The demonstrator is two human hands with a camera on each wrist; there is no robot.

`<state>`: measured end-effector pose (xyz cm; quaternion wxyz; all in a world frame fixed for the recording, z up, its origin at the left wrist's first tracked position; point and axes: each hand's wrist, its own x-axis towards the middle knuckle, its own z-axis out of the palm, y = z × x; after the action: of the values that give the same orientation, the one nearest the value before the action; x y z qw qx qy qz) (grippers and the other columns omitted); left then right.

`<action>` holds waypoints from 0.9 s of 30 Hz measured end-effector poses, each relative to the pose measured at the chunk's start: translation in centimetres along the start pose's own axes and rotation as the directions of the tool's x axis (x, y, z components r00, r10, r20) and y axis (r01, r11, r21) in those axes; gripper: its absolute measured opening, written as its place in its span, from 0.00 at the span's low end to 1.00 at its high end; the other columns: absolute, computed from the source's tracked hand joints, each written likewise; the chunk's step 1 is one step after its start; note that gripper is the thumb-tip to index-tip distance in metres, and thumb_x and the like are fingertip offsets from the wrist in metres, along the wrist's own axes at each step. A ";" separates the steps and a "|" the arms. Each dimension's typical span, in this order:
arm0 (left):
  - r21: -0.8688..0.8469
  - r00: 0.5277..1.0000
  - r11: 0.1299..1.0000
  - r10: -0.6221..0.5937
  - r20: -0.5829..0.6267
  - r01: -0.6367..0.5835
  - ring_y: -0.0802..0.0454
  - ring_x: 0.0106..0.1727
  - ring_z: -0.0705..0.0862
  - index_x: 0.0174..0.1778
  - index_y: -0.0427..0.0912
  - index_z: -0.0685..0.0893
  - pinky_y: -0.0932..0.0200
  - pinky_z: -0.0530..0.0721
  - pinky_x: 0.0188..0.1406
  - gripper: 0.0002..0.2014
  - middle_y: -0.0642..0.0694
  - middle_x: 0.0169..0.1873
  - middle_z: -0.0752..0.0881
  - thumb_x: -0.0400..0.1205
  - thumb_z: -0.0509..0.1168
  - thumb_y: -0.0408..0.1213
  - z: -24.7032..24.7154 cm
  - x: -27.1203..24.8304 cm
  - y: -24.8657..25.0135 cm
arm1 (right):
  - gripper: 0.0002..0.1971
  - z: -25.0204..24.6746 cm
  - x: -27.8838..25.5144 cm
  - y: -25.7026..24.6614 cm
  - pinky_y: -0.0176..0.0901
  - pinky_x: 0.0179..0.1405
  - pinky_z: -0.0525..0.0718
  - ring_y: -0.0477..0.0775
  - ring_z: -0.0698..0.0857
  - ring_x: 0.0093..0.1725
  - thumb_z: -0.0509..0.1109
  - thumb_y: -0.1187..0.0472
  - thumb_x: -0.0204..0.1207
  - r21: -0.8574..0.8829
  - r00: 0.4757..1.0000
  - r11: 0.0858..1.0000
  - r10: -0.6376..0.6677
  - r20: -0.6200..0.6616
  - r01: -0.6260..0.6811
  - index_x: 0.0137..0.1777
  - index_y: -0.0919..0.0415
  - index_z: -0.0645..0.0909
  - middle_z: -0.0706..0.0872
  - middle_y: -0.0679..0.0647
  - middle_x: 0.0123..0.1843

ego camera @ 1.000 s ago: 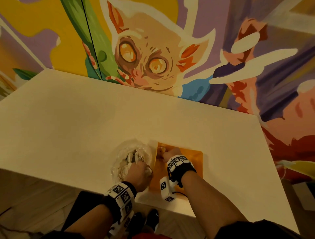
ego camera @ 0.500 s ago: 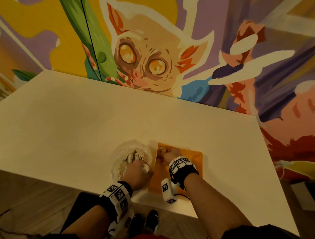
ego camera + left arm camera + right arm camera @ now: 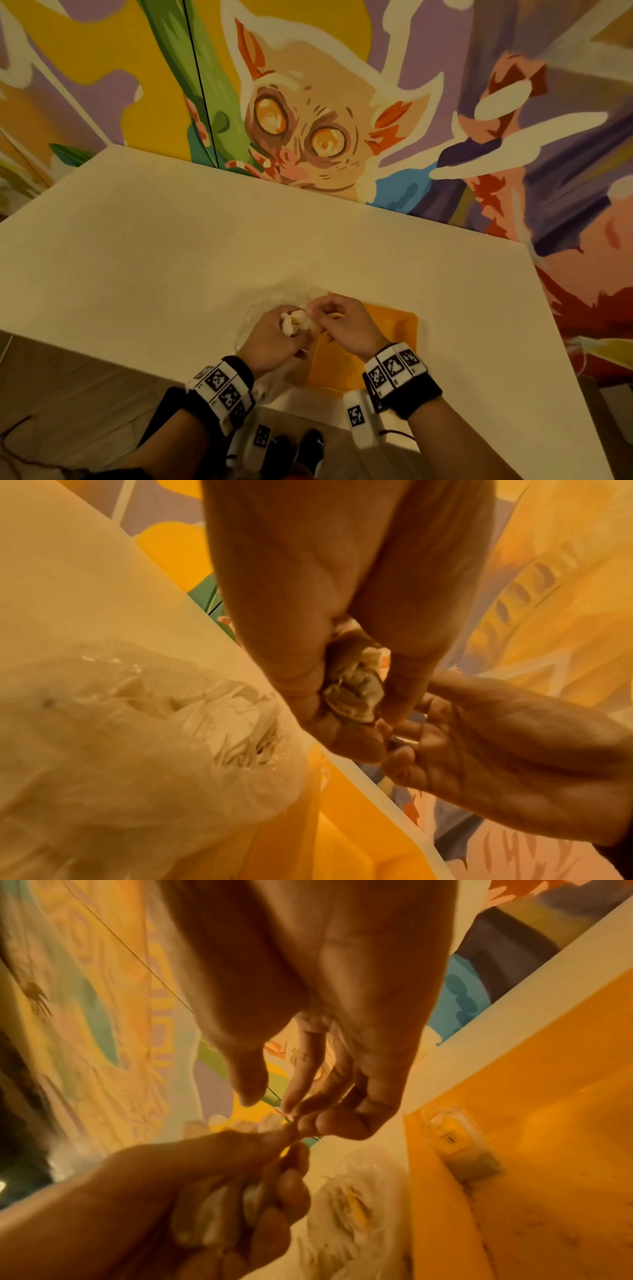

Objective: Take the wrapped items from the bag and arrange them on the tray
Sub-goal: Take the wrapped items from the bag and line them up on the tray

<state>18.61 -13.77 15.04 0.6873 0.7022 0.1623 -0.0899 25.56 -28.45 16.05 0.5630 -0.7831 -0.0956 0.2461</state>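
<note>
The wide white rectangular table (image 3: 212, 246) stands against a painted mural wall (image 3: 342, 102); its far half and both sides lie bare, and all the things crowd the near edge. There the flat orange plastic tray (image 3: 394, 329) sits just inside the near edge, and the crumpled clear plastic bag (image 3: 137, 723) of white wrapped items lies touching the tray's left side. One small clear-wrapped item (image 3: 459, 1145) rests on the tray's floor close to its left wall.

Both hands hover together over the seam between bag and tray. The left hand (image 3: 274, 339) has its fingers curled round a crumpled white paper-wrapped item (image 3: 294, 322), held above the bag's right edge. The right hand (image 3: 346, 325) meets it from the tray side, its fingertips (image 3: 291, 1104) bunched against the left thumb at the wrapper's end; whether they actually pinch the wrapper cannot be told.
</note>
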 end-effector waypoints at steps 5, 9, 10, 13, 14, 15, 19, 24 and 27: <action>-0.085 1.000 0.996 0.029 0.004 -0.029 0.44 0.40 0.89 0.56 0.34 0.83 0.47 0.90 0.41 0.13 0.33 0.43 0.88 0.77 0.71 0.23 0.1 -0.8 0.2 | 0.05 1.1 -0.5 1.0 0.38 0.35 0.82 0.47 0.85 0.37 0.77 0.59 0.74 -0.066 1.000 0.998 -0.019 -0.015 0.018 0.40 0.50 0.85 0.86 0.47 0.38; -0.135 1.000 0.991 0.013 -0.005 -0.014 0.40 0.45 0.89 0.54 0.39 0.86 0.47 0.90 0.41 0.07 0.33 0.45 0.88 0.80 0.70 0.31 -0.1 -1.1 -0.3 | 0.03 1.2 -1.3 1.6 0.41 0.32 0.84 0.48 0.86 0.36 0.76 0.60 0.76 0.110 0.998 0.994 0.026 -0.064 -0.019 0.44 0.59 0.86 0.87 0.53 0.40; -0.158 1.000 0.987 -0.002 -0.020 -0.001 0.40 0.44 0.89 0.52 0.39 0.87 0.47 0.90 0.41 0.06 0.33 0.45 0.88 0.81 0.69 0.31 -0.1 -1.1 -0.5 | 0.04 1.2 -1.4 1.7 0.43 0.34 0.85 0.49 0.86 0.36 0.75 0.61 0.76 0.147 0.996 0.989 0.031 -0.086 -0.018 0.45 0.61 0.85 0.88 0.55 0.41; -0.244 0.996 0.969 -0.058 -0.071 0.039 0.38 0.44 0.89 0.53 0.37 0.87 0.47 0.89 0.40 0.07 0.31 0.47 0.88 0.84 0.65 0.31 0.0 -1.0 -1.0 | 0.03 1.0 -1.4 2.0 0.46 0.34 0.85 0.52 0.86 0.37 0.73 0.64 0.78 0.247 0.985 0.969 0.056 -0.164 -0.014 0.44 0.62 0.82 0.89 0.58 0.41; -0.260 0.994 0.965 -0.069 -0.088 0.044 0.36 0.44 0.89 0.53 0.36 0.87 0.47 0.89 0.40 0.07 0.31 0.47 0.89 0.84 0.64 0.31 0.1 -0.9 -1.1 | 0.04 0.9 -1.4 2.1 0.45 0.33 0.85 0.52 0.86 0.36 0.73 0.65 0.78 0.267 0.980 0.964 0.055 -0.189 -0.002 0.44 0.61 0.81 0.89 0.57 0.40; -0.268 0.991 0.962 -0.076 -0.107 0.044 0.36 0.43 0.89 0.52 0.37 0.87 0.47 0.89 0.39 0.07 0.32 0.46 0.89 0.85 0.64 0.31 0.1 -0.8 -1.2 | 0.04 0.9 -1.4 2.2 0.45 0.32 0.84 0.52 0.85 0.36 0.73 0.65 0.78 0.268 0.978 0.963 0.048 -0.205 0.009 0.43 0.61 0.80 0.88 0.56 0.38; -0.192 0.989 0.981 -0.019 -0.149 -0.011 0.49 0.34 0.82 0.50 0.42 0.89 0.56 0.83 0.31 0.05 0.40 0.37 0.86 0.81 0.71 0.35 0.1 -0.4 -1.4 | 0.05 0.3 -1.2 2.7 0.37 0.31 0.78 0.46 0.84 0.34 0.73 0.62 0.78 0.101 0.973 0.992 -0.050 -0.224 0.074 0.42 0.55 0.80 0.88 0.56 0.38; -0.057 0.982 0.993 0.089 -0.165 -0.099 0.49 0.26 0.76 0.48 0.36 0.89 0.59 0.77 0.23 0.06 0.42 0.28 0.82 0.79 0.72 0.34 0.7 0.2 -1.8 | 0.04 0.6 -1.2 3.3 0.29 0.30 0.74 0.39 0.82 0.33 0.74 0.60 0.77 0.064 0.983 0.994 -0.080 -0.168 0.092 0.46 0.55 0.81 0.86 0.51 0.38; -0.020 0.968 0.995 0.092 -0.234 -0.099 0.51 0.23 0.76 0.48 0.37 0.89 0.59 0.77 0.23 0.07 0.43 0.27 0.83 0.79 0.73 0.36 1.1 0.6 -2.2 | 0.05 0.6 -1.2 3.9 0.28 0.34 0.76 0.40 0.83 0.39 0.77 0.59 0.75 -0.013 0.986 0.997 -0.078 -0.150 0.077 0.46 0.52 0.83 0.86 0.44 0.40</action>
<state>18.47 -14.76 12.76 0.6782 0.7040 0.2090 0.0288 23.76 -29.83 12.62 0.5750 -0.7971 -0.0844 0.1640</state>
